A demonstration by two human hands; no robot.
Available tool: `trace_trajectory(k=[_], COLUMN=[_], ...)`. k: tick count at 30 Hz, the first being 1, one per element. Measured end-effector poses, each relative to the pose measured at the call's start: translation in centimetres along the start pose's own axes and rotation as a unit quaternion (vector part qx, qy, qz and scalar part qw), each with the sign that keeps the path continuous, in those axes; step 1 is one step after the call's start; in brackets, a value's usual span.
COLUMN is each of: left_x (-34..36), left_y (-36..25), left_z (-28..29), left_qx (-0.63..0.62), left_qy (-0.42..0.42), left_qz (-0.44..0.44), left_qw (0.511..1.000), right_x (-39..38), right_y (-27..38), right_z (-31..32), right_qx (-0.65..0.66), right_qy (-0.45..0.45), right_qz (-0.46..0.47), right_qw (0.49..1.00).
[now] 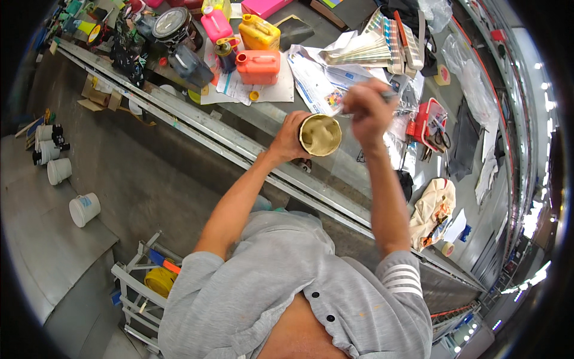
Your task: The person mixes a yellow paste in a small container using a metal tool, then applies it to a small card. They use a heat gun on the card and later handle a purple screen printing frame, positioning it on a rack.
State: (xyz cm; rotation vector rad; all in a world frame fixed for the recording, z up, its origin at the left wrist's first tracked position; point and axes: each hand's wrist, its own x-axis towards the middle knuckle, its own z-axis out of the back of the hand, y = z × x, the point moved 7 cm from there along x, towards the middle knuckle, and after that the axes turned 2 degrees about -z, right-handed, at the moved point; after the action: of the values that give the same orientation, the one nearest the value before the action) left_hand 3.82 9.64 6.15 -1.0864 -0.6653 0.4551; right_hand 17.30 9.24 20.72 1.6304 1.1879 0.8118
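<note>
My left hand point(289, 139) is wrapped round the side of a round tub point(320, 135), tilted so that its open top shows. Thick beige, paint-like stuff lies inside and coats the rim. To the right of the tub, my right hand point(366, 109) is raised and smeared by motion. Its fingers are closed round a thin tool whose dark end point(390, 96) sticks out past the hand; the rest of it is too blurred to tell its kind. Beyond the hands, printed sheets point(315, 84) lie on the table, with a fanned-out colour swatch book point(365, 51) on top of papers.
An orange jug point(258, 67), a yellow jug point(259, 32) and a pink jug point(216, 25) stand at the back. A red basket point(427, 122) with scissors point(442, 136) is at right. The table's metal edge point(209, 134) runs before me. White buckets point(85, 210) stand at left.
</note>
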Motion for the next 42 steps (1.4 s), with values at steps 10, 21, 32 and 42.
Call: trace_trajectory(k=[10, 21, 32, 42], left_x=[1.1, -3.7, -1.7, -1.8], left_y=[1.6, 3.1, 1.1, 1.0], left_z=[1.9, -3.0, -0.8, -0.9], left_qx=[-0.046, -0.037, 0.046, 0.044], left_qy=[0.100, -0.214, -0.100, -0.098], left_qz=[0.060, 0.089, 0.068, 0.065], left_qw=[0.992, 0.972, 0.992, 0.992], right_x=[-0.9, -4.3, -3.3, -2.4], right_y=[-1.5, -3.9, -1.6, -1.0], right_z=[8.0, -2.4, -2.1, 0.9], right_qx=[0.098, -0.310, -0.217, -0.082], right_qy=[0.109, 0.354, 0.084, 0.030], right_qz=[-0.069, 0.016, 0.091, -0.014], right_qw=[0.987, 0.882, 0.968, 0.996])
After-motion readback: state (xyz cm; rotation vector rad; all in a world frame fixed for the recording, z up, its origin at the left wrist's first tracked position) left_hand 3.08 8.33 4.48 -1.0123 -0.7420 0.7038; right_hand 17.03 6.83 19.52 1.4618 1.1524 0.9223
